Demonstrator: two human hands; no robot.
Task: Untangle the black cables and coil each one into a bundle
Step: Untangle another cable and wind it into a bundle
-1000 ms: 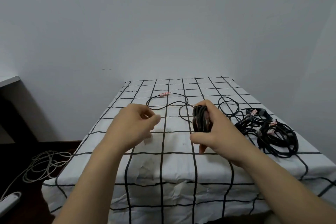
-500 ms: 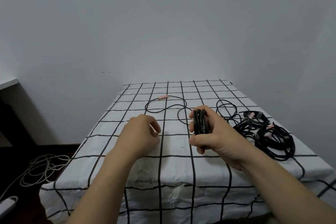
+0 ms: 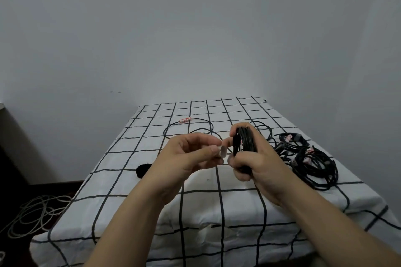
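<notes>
As left hand (image 3: 191,156) pinches tab (image 3: 223,150), cable bundle (image 3: 246,141) fills right hand (image 3: 260,162) grip.

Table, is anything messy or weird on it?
A pile of black cables lies tangled near the right edge of the table, and one loose cable sprawls uncoiled farther back. Only the coil in the right hand looks tidy.
</notes>
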